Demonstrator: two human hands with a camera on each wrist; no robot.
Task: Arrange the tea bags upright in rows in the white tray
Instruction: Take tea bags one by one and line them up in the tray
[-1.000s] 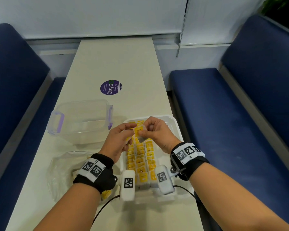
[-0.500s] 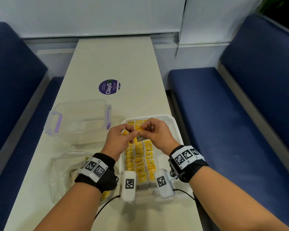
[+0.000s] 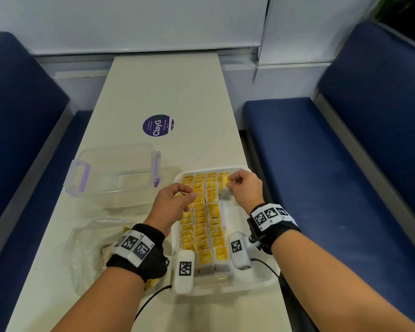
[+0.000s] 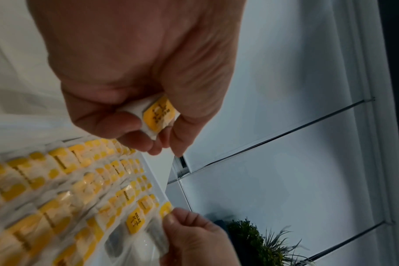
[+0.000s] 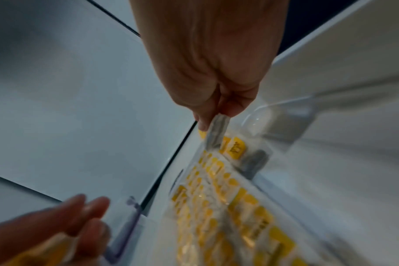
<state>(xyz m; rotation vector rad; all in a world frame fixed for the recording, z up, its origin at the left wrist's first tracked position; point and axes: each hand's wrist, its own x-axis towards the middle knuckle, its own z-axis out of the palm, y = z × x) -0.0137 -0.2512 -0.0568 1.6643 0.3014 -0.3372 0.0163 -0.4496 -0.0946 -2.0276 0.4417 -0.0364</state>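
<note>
Nearest me, rows of yellow-labelled tea bags (image 3: 205,226) stand upright in the white tray (image 3: 228,287) on the table (image 3: 168,92). Over the tray's left side, I see my left hand (image 3: 171,207) curled round one spare tea bag (image 4: 158,117), pinched between thumb and fingers, just above the rows. Farther on, at the tray's far right corner, my right hand (image 3: 246,188) pinches the top edge of another bag (image 5: 216,131) standing among the last row. Left of the tray sits a clear container (image 3: 115,171).
</note>
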